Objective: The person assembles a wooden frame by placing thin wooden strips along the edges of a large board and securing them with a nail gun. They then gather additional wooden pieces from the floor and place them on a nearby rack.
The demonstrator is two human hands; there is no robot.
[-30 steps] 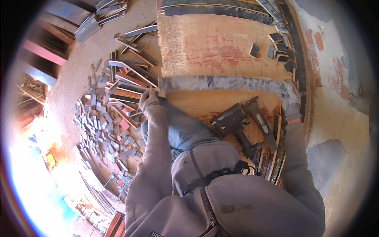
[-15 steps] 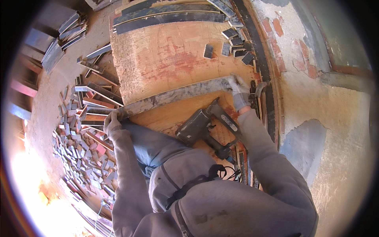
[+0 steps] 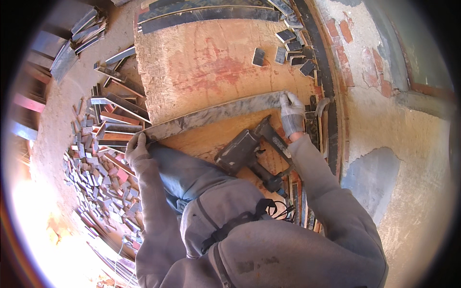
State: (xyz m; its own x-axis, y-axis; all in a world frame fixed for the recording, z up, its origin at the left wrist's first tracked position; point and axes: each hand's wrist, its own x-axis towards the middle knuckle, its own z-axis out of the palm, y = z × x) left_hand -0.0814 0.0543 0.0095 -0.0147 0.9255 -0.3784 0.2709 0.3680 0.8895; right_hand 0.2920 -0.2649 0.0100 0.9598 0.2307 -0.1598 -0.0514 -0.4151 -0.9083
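Note:
A long narrow plywood strip (image 3: 216, 114) with a scuffed dark grey face lies across the board in front of me. My left hand (image 3: 137, 148), in a worn grey glove, is closed on its left end, just past the board's edge. At the strip's right end, my right hand (image 3: 292, 113) in a white and grey glove pinches the corner between thumb and fingers. Between the strip and my body rests a black nail gun (image 3: 240, 151) on its side, touched by neither hand. Its lower end lies beside my right forearm.
Small dark wood blocks (image 3: 294, 46) sit at the worktop's far right, with long dark strips (image 3: 206, 18) along its far edge. Offcuts (image 3: 103, 185) are heaped on the floor at left. A wall with exposed brick (image 3: 345, 31) bounds the right side.
Both hands keep hold of the strip's ends. My right hand has turned slightly, so its fingers show more clearly. The view has shifted a little.

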